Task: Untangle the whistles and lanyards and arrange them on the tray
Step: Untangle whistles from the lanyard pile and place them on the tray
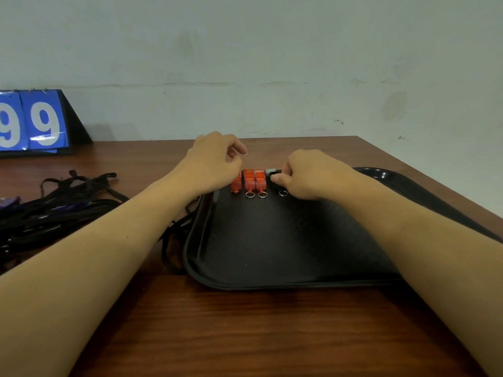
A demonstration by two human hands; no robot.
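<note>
The wooden table [245, 336] filled the nearest part of the view, and both bare forearms reached forward across it. On it lay a black tray [285, 278], its near rim just ahead of the bare wood and its floor mostly uncovered. To the tray's left, a heap of black lanyards [62, 205] sprawled on the table, with some purple pieces among them, and a few loose straps trailed up against the tray's left edge. Toward the far end of the tray, three orange whistles [249, 180] stood side by side in a row, small metal rings at their near ends. Just to their right sat a black whistle [272, 174] with its own ring. The right hand [307, 172] gripped that black whistle, fingers curled around it and thumb at its side. The left hand [215, 161] hung over the leftmost orange whistle with fingers loosely curled, holding nothing. Against the far wall at the left stood a blue scoreboard [32, 123] showing two nines.
</note>
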